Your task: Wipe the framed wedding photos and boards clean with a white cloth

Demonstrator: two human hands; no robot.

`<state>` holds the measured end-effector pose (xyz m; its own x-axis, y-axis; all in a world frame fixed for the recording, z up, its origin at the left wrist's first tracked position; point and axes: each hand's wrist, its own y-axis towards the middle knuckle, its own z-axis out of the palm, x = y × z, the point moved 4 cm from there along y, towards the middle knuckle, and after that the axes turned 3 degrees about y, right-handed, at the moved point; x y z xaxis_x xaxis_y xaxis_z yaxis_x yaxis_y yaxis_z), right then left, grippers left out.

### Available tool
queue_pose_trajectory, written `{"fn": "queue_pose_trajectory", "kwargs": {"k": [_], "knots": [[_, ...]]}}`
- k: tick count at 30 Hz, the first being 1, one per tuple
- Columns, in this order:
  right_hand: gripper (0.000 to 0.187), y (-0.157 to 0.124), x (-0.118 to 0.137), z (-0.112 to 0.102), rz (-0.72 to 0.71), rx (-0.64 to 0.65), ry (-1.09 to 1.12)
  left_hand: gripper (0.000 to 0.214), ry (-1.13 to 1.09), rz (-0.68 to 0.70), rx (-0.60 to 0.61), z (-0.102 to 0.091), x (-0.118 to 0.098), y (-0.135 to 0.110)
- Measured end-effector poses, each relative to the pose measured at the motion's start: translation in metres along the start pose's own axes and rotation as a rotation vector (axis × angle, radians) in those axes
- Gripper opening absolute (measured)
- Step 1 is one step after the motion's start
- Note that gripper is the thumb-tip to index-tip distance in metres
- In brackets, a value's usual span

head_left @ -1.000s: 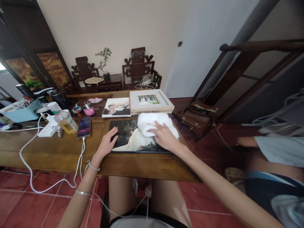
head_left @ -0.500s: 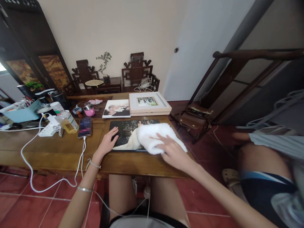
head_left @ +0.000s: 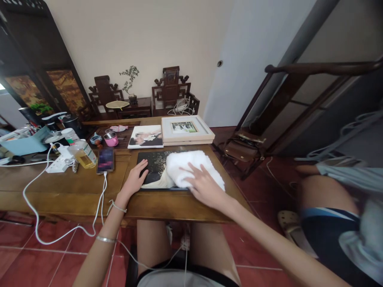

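A dark photo print (head_left: 154, 167) lies flat near the front edge of the wooden table (head_left: 74, 187). My left hand (head_left: 136, 179) rests on its left edge, fingers spread flat, pinning it. My right hand (head_left: 202, 183) presses a folded white towel (head_left: 188, 167) onto the right part of the print, fingers stretched over the cloth. The towel hides most of the picture's right half.
Behind the print lie another photo (head_left: 146, 136) and a stacked white picture frame (head_left: 186, 128). To the left are a phone (head_left: 105, 160) on a white cable, a bottle (head_left: 84, 154), a power strip (head_left: 58, 163) and a pink cup (head_left: 111, 139). Another person's legs (head_left: 329, 215) are at right.
My right hand has dragged the towel from the print's upper right toward the near edge, then leftward across the picture. My left hand has stayed in place.
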<state>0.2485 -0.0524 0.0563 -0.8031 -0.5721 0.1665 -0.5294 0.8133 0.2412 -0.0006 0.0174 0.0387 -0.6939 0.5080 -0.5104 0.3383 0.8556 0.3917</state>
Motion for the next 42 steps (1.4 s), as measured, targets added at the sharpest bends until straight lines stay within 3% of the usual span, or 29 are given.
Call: {"fn": "queue_pose_trajectory", "kwargs": {"k": [3,6,8,14,18,21,27,30,33,39,42], "knots": [[0.039,-0.035,0.025,-0.006,-0.068,0.012,0.045,0.043,-0.002,0.006,0.003,0.001,0.000,-0.001],[0.040,-0.036,0.028,-0.009,-0.074,0.038,0.059,0.043,-0.001,0.014,0.007,0.000,0.000,-0.001],[0.040,-0.017,0.018,-0.009,-0.055,0.047,0.049,0.042,-0.001,0.021,0.012,0.000,0.000,-0.001],[0.038,0.077,-0.024,0.004,0.026,0.050,-0.061,0.044,-0.006,0.029,0.007,0.000,0.001,-0.001],[0.038,0.100,-0.027,0.009,0.061,0.035,-0.093,0.043,-0.006,0.020,-0.008,0.001,0.001,-0.001],[0.038,0.077,-0.009,0.008,0.027,0.044,-0.082,0.042,0.003,0.014,-0.012,0.001,0.001,-0.001],[0.032,-0.012,0.044,-0.002,-0.101,0.100,-0.010,0.042,0.012,0.017,-0.009,0.001,-0.001,-0.001],[0.032,-0.028,0.050,-0.006,-0.133,0.127,0.028,0.041,0.011,0.025,-0.008,0.001,-0.002,-0.001],[0.036,-0.008,0.035,-0.008,-0.094,0.119,0.036,0.040,0.003,0.032,-0.009,0.002,-0.001,-0.001],[0.037,0.089,-0.012,0.002,0.012,0.094,-0.001,0.041,0.000,0.027,-0.002,0.002,0.002,-0.001],[0.038,0.117,-0.021,0.006,0.012,0.097,-0.003,0.040,0.002,0.018,-0.007,0.001,0.001,0.000]]}}
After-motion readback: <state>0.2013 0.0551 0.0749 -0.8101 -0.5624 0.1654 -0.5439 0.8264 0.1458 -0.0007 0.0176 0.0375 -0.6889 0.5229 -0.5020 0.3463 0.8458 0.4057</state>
